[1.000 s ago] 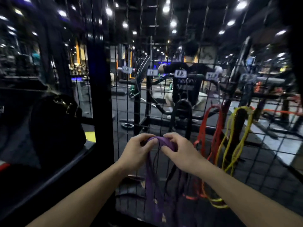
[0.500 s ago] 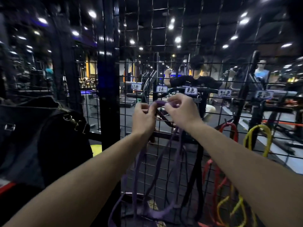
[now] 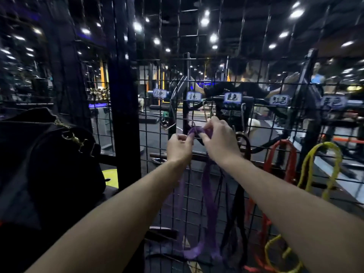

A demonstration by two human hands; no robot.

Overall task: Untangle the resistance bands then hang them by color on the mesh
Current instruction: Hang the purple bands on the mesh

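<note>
**Purple band held up to the mesh, ready to hook**

Both hands hold the top of the purple band against the mesh, roughly at its middle height and below the row of 5 small labels; the left hand pinches the fold between thumb and curled fingers, and the right hand has its fingers curled over the same bunched fold from the other side, so both are clamped on the band; the fold sits between the 2 sets of fingertips, touching both, and the rest hangs down in long loops in front of the mesh toward its bottom edge.

The band looks soft, flat and light, limp rather than springy when slack; I judge it will drape and twist easily, so the top of the loop, where the hands already are, is the best place to hold it; its rubbery surface should grip well, and it is not fragile.

A thin metal hook juts from the mesh just left of the left hand; whether the band is over any hook yet I cannot tell.

Toward the right edge of the mesh hang a black band, a red band and a yellow band, each already up; a black bag sits at the left.
</note>
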